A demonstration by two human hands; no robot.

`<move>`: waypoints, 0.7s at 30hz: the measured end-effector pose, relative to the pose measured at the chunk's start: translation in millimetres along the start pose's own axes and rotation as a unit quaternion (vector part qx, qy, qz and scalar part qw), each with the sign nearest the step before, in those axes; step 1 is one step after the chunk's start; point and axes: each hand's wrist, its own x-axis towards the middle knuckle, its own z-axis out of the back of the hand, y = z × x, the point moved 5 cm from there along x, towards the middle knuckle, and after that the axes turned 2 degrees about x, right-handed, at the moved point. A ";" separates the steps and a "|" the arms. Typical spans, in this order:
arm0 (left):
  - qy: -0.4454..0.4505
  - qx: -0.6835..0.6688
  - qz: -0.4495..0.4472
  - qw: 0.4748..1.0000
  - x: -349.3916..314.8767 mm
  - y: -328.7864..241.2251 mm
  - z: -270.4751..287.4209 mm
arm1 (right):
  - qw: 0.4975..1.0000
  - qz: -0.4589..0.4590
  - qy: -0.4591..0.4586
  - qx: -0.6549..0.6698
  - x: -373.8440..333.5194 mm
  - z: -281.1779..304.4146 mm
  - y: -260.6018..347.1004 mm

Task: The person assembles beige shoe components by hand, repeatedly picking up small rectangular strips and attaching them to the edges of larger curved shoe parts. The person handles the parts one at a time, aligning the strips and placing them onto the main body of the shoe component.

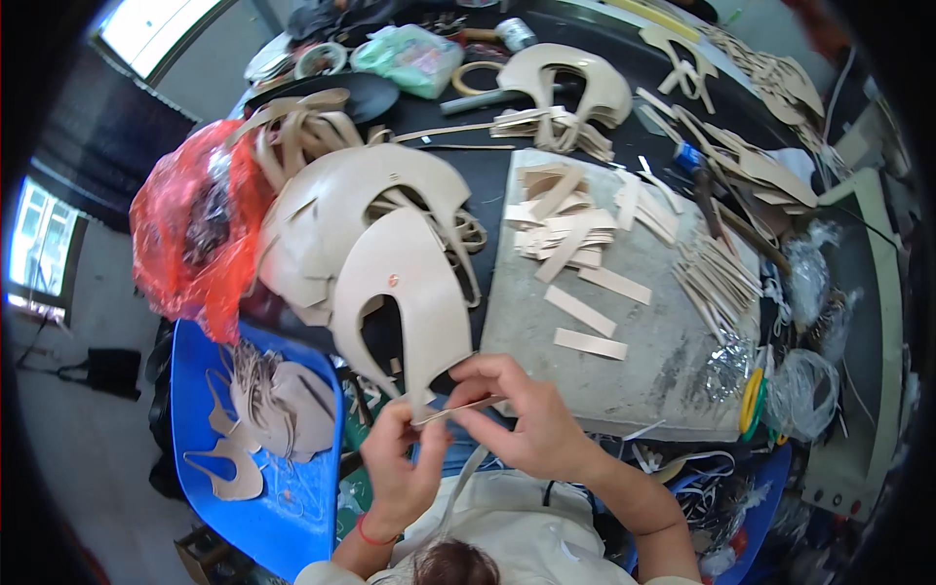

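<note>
A beige horseshoe-shaped leather panel [421, 276] with a small orange mark hangs out over the table's near edge. My left hand [402, 461], with a red string on its wrist, pinches the narrow lower tip of this panel. A thin leather strip [475, 406] runs across that tip, and my right hand [522, 414] grips its other end between thumb and fingers. Where strip and panel meet, my fingertips partly cover them. Beyond the panel lies a pile of similar leather panels [317, 219], partly hidden by it.
A grey slab [624, 380] on the right bears several short leather strips [582, 310] and thin bundles. At left, a red plastic bag [185, 224] sits above a blue tub [310, 512] with leather pieces. Scissors with yellow and green handles [752, 400] rest at the slab's right edge.
</note>
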 end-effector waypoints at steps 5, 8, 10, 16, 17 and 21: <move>0.005 0.165 -0.189 0.968 22.2 -52.8 -7.9 | 0.985 0.133 -0.104 -0.035 -12.2 29.4 24.9; 0.001 0.121 -0.191 0.974 28.9 -63.0 -17.1 | 0.982 0.110 -0.154 0.000 -23.8 57.3 11.6; -0.008 0.035 -0.153 0.988 29.3 -59.1 -20.2 | 0.969 0.090 -0.201 -0.113 -37.2 84.0 6.2; 0.086 -0.004 -0.039 0.995 24.5 -38.5 -52.3 | 0.967 0.023 -0.243 -0.071 -63.6 126.2 -18.2; 0.109 0.005 -0.030 0.994 25.5 -36.6 -62.3 | 0.970 0.028 -0.238 -0.038 -61.5 120.9 -15.1; 0.130 0.019 -0.053 0.990 32.5 -38.8 -85.6 | 0.942 0.072 -0.232 -0.231 -54.5 124.7 8.8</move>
